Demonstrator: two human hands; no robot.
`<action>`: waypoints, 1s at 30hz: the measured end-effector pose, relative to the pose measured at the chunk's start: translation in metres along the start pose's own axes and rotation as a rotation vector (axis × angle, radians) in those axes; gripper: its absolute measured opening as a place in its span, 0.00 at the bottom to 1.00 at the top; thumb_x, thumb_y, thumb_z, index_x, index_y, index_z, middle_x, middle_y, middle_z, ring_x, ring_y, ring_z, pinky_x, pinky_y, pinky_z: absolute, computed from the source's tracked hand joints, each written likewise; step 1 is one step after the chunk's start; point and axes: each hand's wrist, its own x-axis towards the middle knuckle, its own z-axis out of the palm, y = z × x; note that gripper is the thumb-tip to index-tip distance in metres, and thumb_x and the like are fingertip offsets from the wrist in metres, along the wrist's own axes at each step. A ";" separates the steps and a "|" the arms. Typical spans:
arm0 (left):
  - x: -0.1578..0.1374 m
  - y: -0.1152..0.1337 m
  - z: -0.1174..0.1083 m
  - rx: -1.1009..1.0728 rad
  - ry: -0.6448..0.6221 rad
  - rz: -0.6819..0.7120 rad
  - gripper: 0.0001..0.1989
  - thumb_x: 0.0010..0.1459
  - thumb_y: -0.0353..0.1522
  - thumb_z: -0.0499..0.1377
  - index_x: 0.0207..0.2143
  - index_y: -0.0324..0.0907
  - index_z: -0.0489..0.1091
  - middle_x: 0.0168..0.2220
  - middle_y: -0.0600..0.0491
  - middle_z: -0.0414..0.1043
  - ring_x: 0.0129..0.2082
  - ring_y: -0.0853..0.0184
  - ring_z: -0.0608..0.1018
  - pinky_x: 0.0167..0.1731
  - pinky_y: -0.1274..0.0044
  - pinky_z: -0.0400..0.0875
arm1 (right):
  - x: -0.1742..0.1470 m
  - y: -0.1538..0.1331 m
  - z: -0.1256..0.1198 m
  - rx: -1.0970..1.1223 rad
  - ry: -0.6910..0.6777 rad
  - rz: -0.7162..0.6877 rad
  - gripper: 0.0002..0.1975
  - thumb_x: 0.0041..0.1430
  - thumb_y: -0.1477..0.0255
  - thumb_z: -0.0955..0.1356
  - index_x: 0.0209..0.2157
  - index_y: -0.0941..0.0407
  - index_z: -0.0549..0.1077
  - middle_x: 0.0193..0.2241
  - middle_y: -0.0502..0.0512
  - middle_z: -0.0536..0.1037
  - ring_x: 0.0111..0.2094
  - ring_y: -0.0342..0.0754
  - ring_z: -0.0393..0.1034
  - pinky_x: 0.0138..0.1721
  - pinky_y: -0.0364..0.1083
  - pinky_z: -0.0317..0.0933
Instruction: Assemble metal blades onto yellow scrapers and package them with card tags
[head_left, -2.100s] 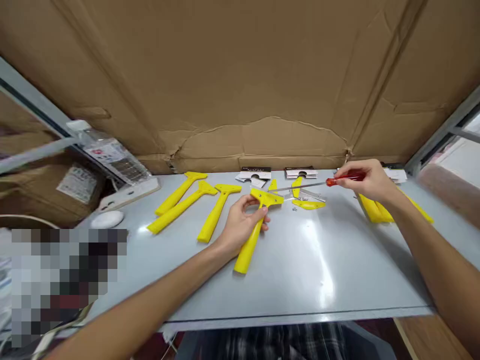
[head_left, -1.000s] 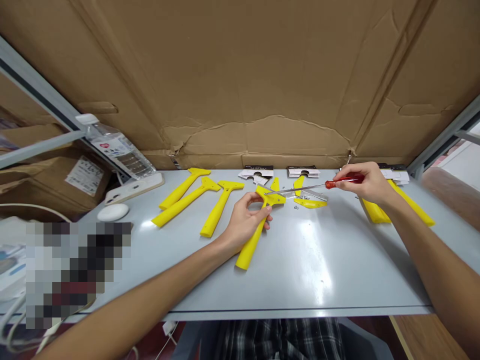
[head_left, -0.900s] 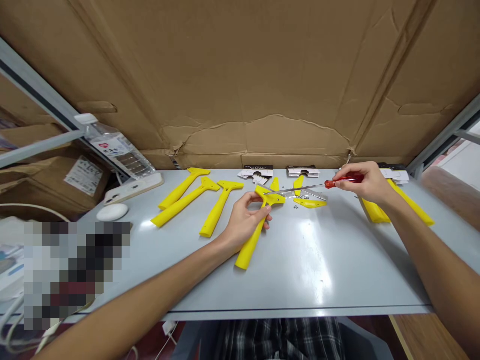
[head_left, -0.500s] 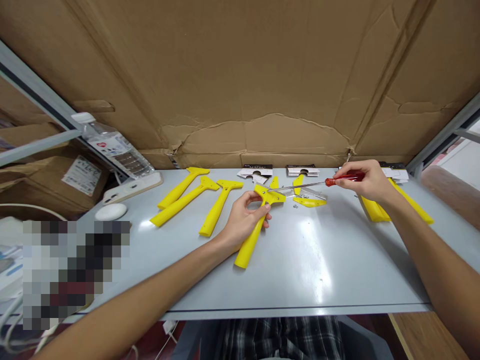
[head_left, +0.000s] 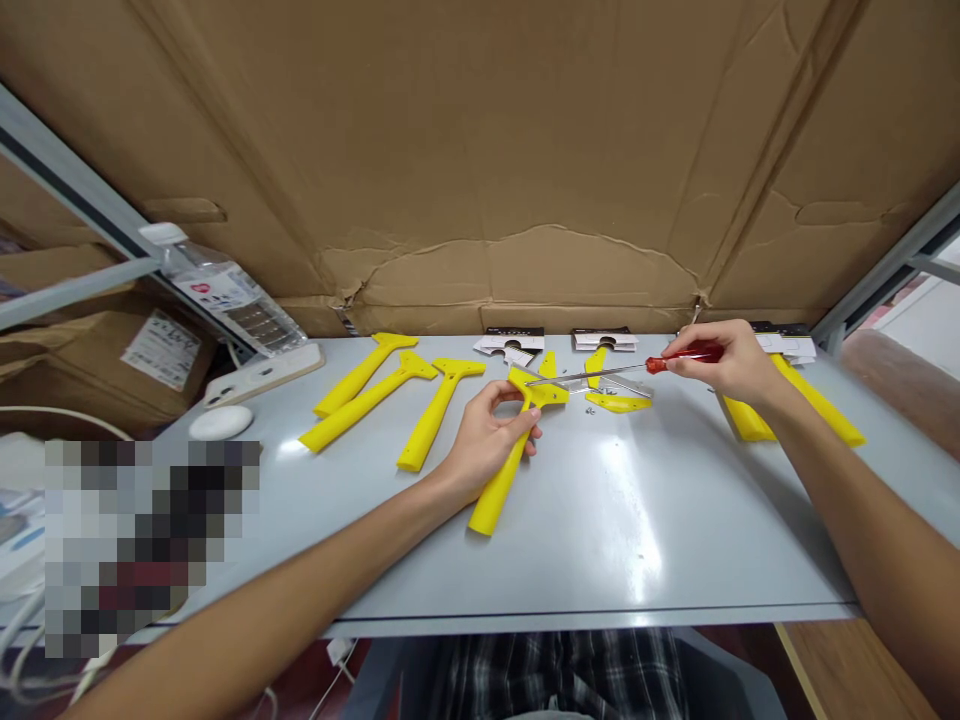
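Note:
My left hand (head_left: 495,435) is closed around the neck of a yellow scraper (head_left: 496,495), whose wide head points away from me. In my right hand (head_left: 720,362) is a screwdriver (head_left: 658,364) with a red see-through handle, gripped by the fingers. Its long metal shaft runs left, and the tip meets the scraper's head near a screw hole. Just right of the head lie a yellow end piece (head_left: 619,404), another yellow piece (head_left: 595,366), thin metal strips and several small screws (head_left: 590,410). Three more yellow scrapers (head_left: 431,425) rest left of my left hand.
Black-and-white cards (head_left: 604,341) stand along the cardboard (head_left: 480,150) at the back. More yellow scrapers (head_left: 814,400) lie behind my right forearm. On the left are a bottle (head_left: 232,295), a power strip (head_left: 262,376) and a white rounded object (head_left: 220,423).
The screwdriver and my right hand have shifted very slightly left, and the tip sits a little further left on the scraper's head. My left hand keeps its hold.

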 end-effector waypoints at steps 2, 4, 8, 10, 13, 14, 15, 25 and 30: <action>-0.001 0.000 0.000 0.008 0.000 0.006 0.22 0.53 0.40 0.71 0.45 0.40 0.68 0.59 0.40 0.69 0.26 0.71 0.80 0.22 0.75 0.75 | -0.001 -0.002 0.001 -0.025 0.001 -0.010 0.16 0.51 0.59 0.76 0.33 0.58 0.78 0.36 0.55 0.81 0.43 0.48 0.81 0.43 0.41 0.75; -0.001 0.001 0.001 0.020 0.008 0.009 0.22 0.53 0.39 0.71 0.44 0.40 0.68 0.58 0.41 0.70 0.27 0.71 0.80 0.22 0.75 0.75 | -0.001 -0.006 0.002 -0.092 0.024 -0.053 0.15 0.52 0.60 0.75 0.33 0.58 0.79 0.35 0.55 0.81 0.40 0.45 0.79 0.40 0.40 0.73; -0.002 0.002 0.003 0.046 0.038 -0.003 0.21 0.53 0.38 0.70 0.44 0.40 0.67 0.52 0.43 0.74 0.26 0.71 0.79 0.21 0.76 0.74 | -0.005 -0.021 0.006 -0.192 0.162 -0.207 0.15 0.49 0.60 0.76 0.33 0.56 0.79 0.37 0.55 0.79 0.34 0.41 0.74 0.32 0.40 0.67; -0.003 0.002 0.004 0.061 0.045 -0.016 0.21 0.53 0.38 0.70 0.45 0.41 0.67 0.45 0.46 0.77 0.24 0.70 0.79 0.20 0.76 0.72 | -0.010 -0.032 0.010 -0.180 0.251 -0.241 0.17 0.49 0.58 0.77 0.33 0.56 0.78 0.37 0.55 0.78 0.34 0.42 0.73 0.32 0.42 0.67; -0.003 0.002 0.004 0.066 0.057 -0.037 0.22 0.54 0.38 0.70 0.45 0.42 0.66 0.34 0.52 0.76 0.21 0.69 0.78 0.19 0.77 0.71 | -0.023 -0.050 0.018 -0.219 0.318 -0.298 0.17 0.53 0.56 0.76 0.33 0.55 0.75 0.35 0.55 0.77 0.35 0.43 0.73 0.35 0.45 0.69; -0.002 0.002 0.004 0.064 0.060 -0.045 0.21 0.55 0.38 0.70 0.46 0.43 0.66 0.31 0.54 0.76 0.20 0.69 0.77 0.19 0.77 0.71 | -0.029 -0.057 0.021 -0.253 0.326 -0.341 0.15 0.54 0.57 0.75 0.33 0.54 0.75 0.36 0.55 0.77 0.35 0.43 0.73 0.35 0.45 0.70; -0.002 0.001 0.003 0.059 0.060 -0.052 0.21 0.55 0.38 0.70 0.46 0.43 0.66 0.29 0.55 0.75 0.19 0.69 0.77 0.19 0.77 0.72 | -0.034 -0.065 0.023 -0.293 0.329 -0.394 0.14 0.54 0.58 0.75 0.33 0.53 0.74 0.37 0.55 0.77 0.36 0.43 0.73 0.36 0.46 0.70; 0.005 -0.009 -0.003 -0.038 0.038 -0.007 0.19 0.54 0.35 0.70 0.44 0.43 0.66 0.39 0.49 0.77 0.22 0.70 0.79 0.20 0.77 0.73 | -0.031 -0.155 0.014 -0.667 -0.131 -0.619 0.09 0.61 0.68 0.70 0.42 0.54 0.70 0.41 0.52 0.76 0.36 0.37 0.73 0.30 0.38 0.67; 0.007 -0.010 -0.003 -0.095 0.055 -0.003 0.20 0.54 0.35 0.71 0.43 0.42 0.66 0.38 0.50 0.77 0.23 0.70 0.79 0.20 0.78 0.72 | -0.011 -0.158 0.012 -0.708 -0.084 -0.621 0.09 0.62 0.64 0.69 0.40 0.55 0.76 0.39 0.52 0.77 0.34 0.36 0.73 0.30 0.36 0.66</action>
